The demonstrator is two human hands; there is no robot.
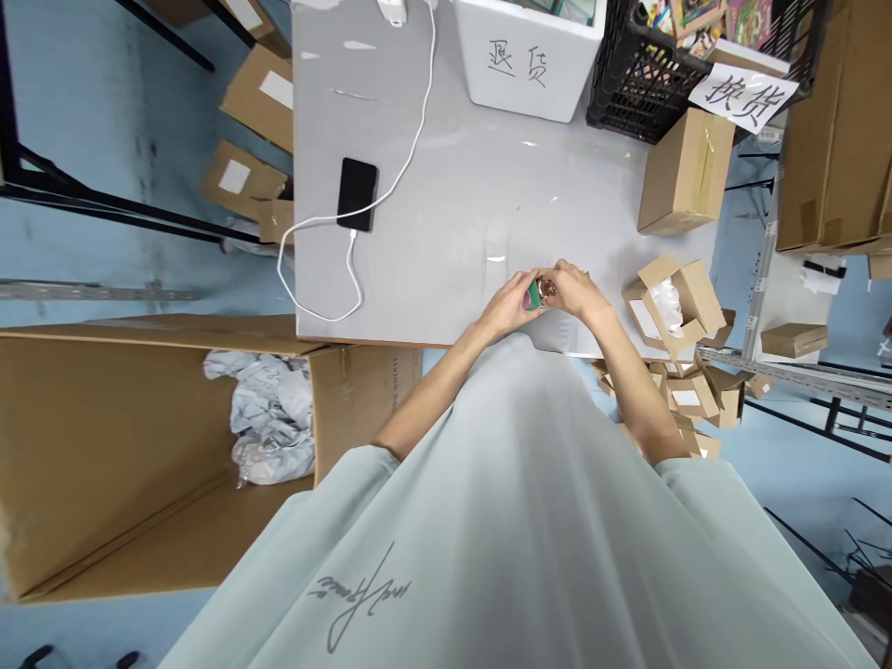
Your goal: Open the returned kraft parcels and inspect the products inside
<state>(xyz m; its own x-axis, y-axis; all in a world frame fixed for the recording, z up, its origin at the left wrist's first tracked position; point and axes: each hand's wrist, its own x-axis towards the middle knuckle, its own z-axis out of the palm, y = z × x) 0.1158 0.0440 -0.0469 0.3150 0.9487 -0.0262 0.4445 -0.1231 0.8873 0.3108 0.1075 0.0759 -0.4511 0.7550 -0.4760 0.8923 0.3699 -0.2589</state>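
Both of my hands meet over the near edge of the grey table [446,186]. My left hand [507,302] is closed around a small green item [533,294]. My right hand [575,290] pinches a small round brownish piece [547,288] at the end of the green item. The two hands touch each other. What the item is stays too small to tell.
A black phone [357,192] on a white cable [390,181] lies at the table's left. A white bin [530,51], a black crate [648,79] and a closed carton [687,172] stand at the back. An open small carton [673,302] sits right. A big cardboard box [104,446] holds crumpled wrapping.
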